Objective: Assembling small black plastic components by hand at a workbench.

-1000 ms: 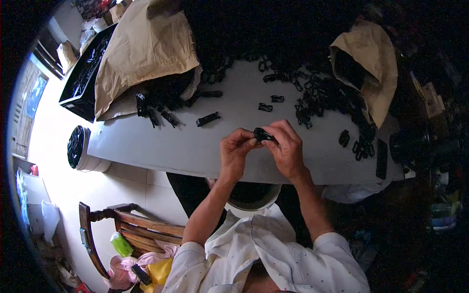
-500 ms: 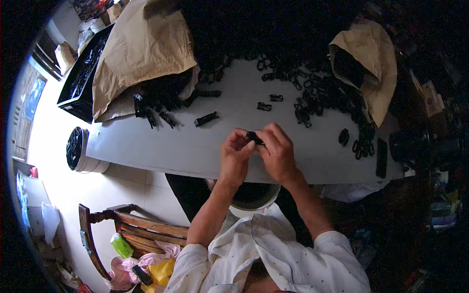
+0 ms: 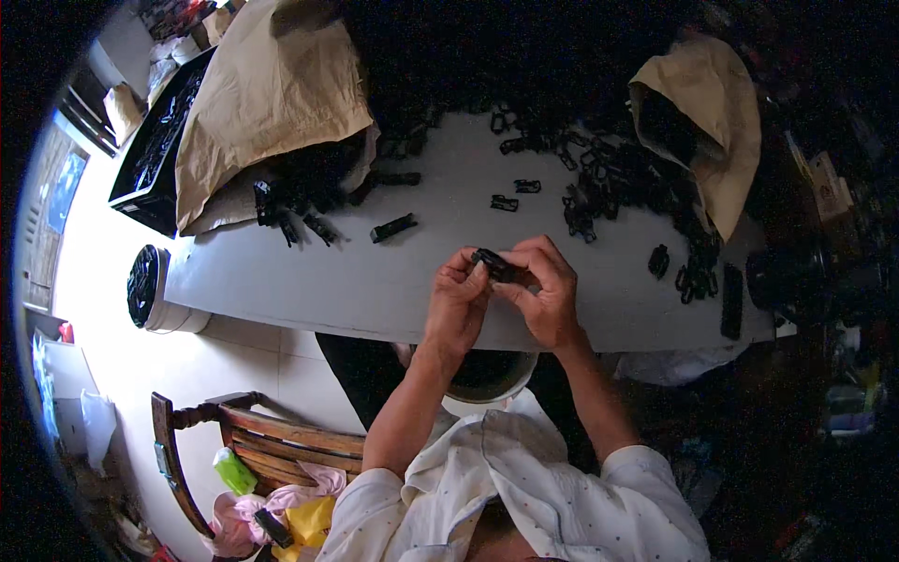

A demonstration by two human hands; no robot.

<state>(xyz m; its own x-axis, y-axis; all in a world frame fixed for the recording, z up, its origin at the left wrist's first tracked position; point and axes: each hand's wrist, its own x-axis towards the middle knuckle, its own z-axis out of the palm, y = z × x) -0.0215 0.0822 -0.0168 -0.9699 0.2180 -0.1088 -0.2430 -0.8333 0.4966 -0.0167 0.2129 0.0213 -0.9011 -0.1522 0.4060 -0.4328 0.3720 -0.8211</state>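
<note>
A small black plastic part (image 3: 493, 265) is held between my two hands above the near edge of the grey table (image 3: 309, 281). My left hand (image 3: 456, 298) pinches its left end between thumb and fingers. On its other end, my right hand (image 3: 543, 288) grips with thumb and bent fingers. The part's exact kind cannot be made out. Just beyond my hands lie two small black clip-like pieces (image 3: 505, 202). A longer black piece (image 3: 393, 228) rests to the left of them.
Brown paper sacks stand at the left (image 3: 272, 94) and right (image 3: 730, 122), with heaps of black parts (image 3: 599, 173) around them. A black crate (image 3: 140, 187) and a bucket (image 3: 178, 317) hold more at far left. A wooden chair (image 3: 281, 436) stands near left; another bucket (image 3: 513, 379) sits below the table edge.
The black part has turned in my fingers and more of it shows. My right hand has shifted slightly to the right, its fingers spread a little along the part.
</note>
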